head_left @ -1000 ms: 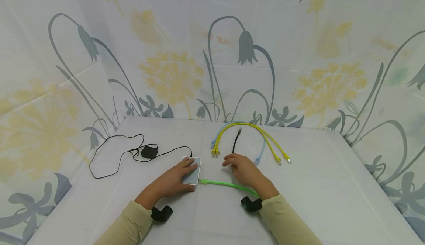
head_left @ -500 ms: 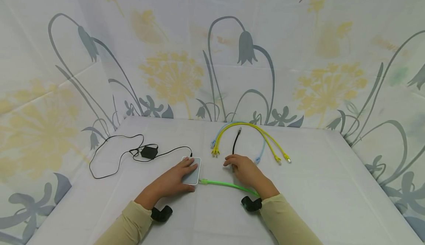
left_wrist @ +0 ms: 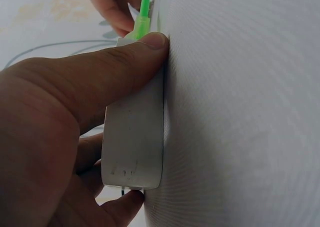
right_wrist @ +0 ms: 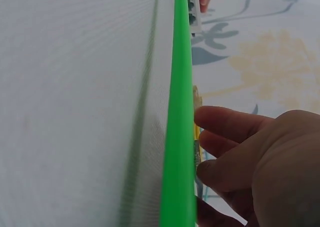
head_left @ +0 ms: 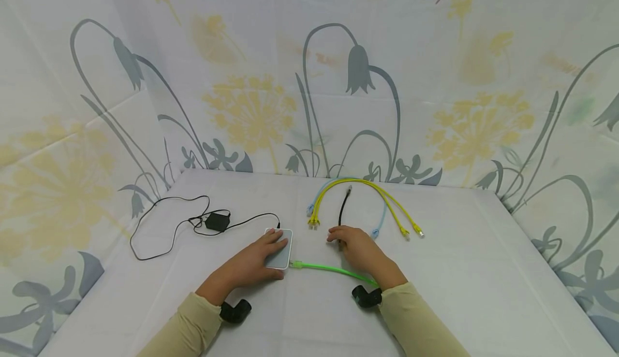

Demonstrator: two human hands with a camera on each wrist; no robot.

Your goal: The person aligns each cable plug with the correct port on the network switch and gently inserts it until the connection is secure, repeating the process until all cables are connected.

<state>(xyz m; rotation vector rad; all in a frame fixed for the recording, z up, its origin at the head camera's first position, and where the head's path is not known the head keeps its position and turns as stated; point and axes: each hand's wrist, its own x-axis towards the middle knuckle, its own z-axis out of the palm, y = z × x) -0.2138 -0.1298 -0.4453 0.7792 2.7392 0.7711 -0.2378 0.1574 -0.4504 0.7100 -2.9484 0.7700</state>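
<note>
Head: green plug (head_left: 297, 264) in white box (head_left: 278, 260)

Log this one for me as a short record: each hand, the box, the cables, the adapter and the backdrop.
Left hand: fingers over white box, thumb along its near side
Right hand: at black cable; grip unclear
Green cable: plug at the box's right side; seating unclear
Yellow cables: two, arched behind the right hand
Light blue cable: one, partly along the yellow arch
Power adapter: black, lead running to the box's far edge
Backdrop: white, yellow-grey plant print
</note>
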